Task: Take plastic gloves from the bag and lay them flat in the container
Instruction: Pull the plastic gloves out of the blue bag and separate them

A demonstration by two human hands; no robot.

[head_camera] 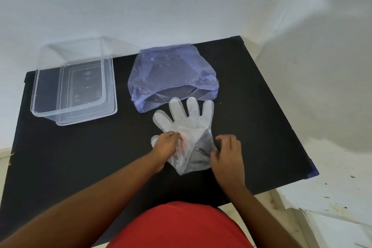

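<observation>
A clear plastic glove [188,121] lies on the black table [80,157], fingers pointing away from me toward the bag. My left hand [168,144] pinches the glove's left side near the cuff, with part of the film over its fingers. My right hand [228,152] grips the cuff's right edge. The blue translucent bag [171,74] sits just beyond the glove, its mouth facing me. The clear rectangular container [50,106] stands at the table's far left, with nothing visible inside it.
A white wall rises behind the table. The table's right edge [281,106] runs diagonally, with a paint-flecked pale floor beyond it. My red shirt fills the bottom centre.
</observation>
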